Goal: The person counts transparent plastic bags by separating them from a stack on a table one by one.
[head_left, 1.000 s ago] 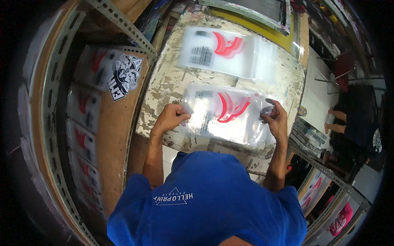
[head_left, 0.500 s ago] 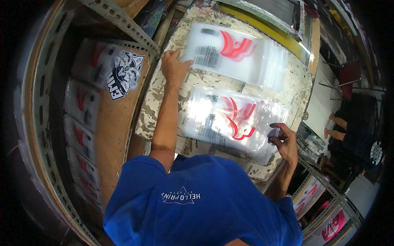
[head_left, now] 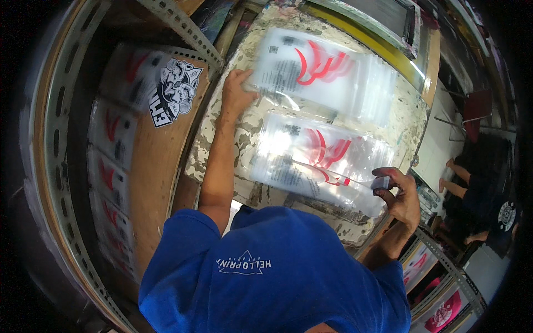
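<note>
Two stacks of clear plastic bags with red and dark print lie on the table, a far stack (head_left: 327,75) and a near stack (head_left: 288,139). My right hand (head_left: 400,194) pinches the right end of a top plastic bag (head_left: 311,175) on the near stack between thumb and fingers. That bag is bent and partly raised, with light glaring off it. Beside the left edge of the far stack, my left hand (head_left: 239,95) rests with thumb and fingers apart. Whether its fingertips touch the bags I cannot tell.
The worn, paint-flaked table (head_left: 222,158) carries both stacks. A framed screen (head_left: 383,19) stands at its far side. On the left are a metal shelf post (head_left: 55,139), a brown board (head_left: 152,183) and more printed bags (head_left: 111,172). Another person (head_left: 483,194) is at the right.
My right hand has drawn slightly up and right, bending the near stack's top bag. The left hand stays by the far stack. The whole view has shifted a little.
</note>
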`<state>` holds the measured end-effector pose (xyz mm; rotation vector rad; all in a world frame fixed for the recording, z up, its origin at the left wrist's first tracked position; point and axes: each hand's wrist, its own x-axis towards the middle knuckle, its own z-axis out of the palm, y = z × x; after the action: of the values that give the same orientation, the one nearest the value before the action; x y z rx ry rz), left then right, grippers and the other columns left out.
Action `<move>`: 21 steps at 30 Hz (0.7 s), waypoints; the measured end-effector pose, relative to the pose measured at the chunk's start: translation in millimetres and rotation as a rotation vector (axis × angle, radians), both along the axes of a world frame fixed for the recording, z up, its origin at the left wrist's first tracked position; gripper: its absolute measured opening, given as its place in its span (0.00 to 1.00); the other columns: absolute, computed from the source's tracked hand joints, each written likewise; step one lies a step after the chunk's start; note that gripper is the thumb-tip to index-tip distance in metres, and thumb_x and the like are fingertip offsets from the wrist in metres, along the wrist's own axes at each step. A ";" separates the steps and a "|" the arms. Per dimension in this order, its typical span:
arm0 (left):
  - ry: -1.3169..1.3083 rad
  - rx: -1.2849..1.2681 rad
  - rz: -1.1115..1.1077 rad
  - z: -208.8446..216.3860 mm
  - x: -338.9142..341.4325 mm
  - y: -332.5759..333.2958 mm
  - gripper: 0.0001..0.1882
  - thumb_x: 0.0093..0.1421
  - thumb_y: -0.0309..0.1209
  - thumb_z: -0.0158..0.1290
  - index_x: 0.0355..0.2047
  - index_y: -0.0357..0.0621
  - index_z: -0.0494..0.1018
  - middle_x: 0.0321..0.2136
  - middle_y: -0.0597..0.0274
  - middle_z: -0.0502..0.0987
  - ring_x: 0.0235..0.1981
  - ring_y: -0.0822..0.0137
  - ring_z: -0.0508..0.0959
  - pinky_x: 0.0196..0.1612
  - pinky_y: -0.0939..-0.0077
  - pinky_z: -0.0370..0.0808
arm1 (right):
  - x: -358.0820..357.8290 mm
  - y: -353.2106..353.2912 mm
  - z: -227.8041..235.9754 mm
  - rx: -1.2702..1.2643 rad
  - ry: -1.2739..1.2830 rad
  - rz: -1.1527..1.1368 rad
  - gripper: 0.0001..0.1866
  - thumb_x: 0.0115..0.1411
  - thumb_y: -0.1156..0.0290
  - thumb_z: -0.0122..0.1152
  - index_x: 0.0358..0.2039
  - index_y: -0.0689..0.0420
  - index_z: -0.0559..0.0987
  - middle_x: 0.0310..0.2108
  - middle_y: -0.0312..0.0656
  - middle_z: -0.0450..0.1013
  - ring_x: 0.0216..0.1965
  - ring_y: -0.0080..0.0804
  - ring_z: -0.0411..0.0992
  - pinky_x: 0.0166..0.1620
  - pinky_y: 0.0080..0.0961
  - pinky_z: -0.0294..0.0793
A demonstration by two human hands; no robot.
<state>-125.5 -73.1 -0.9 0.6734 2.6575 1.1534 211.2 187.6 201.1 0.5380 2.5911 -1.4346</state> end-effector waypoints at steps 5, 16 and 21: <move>0.046 -0.116 0.013 5.0 22.5 -12.8 0.38 0.38 0.27 0.71 0.53 0.42 0.73 0.50 0.56 0.68 0.54 0.56 0.68 0.58 0.67 0.67 | -6.6 -0.3 16.2 -0.017 0.041 0.106 0.24 0.40 0.88 0.66 0.41 0.59 0.79 0.35 0.46 0.79 0.30 0.35 0.79 0.33 0.25 0.74; 0.221 -0.168 0.199 1.7 63.6 -14.1 0.33 0.41 0.38 0.72 0.48 0.38 0.77 0.49 0.56 0.68 0.51 0.56 0.66 0.54 0.63 0.67 | 8.8 -14.3 15.8 -0.172 0.092 0.132 0.21 0.41 0.85 0.69 0.40 0.59 0.79 0.34 0.44 0.80 0.30 0.34 0.80 0.31 0.24 0.72; 0.187 -0.096 0.213 -0.1 63.1 -15.2 0.31 0.39 0.36 0.72 0.46 0.42 0.79 0.47 0.58 0.69 0.50 0.56 0.67 0.53 0.64 0.68 | 14.5 -21.3 20.1 -0.084 0.035 0.149 0.23 0.40 0.87 0.68 0.39 0.56 0.80 0.36 0.45 0.80 0.32 0.34 0.80 0.31 0.24 0.72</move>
<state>-62.4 -88.3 -1.0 0.5138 2.9819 1.0486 225.7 166.4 221.2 0.3044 2.5226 -1.5081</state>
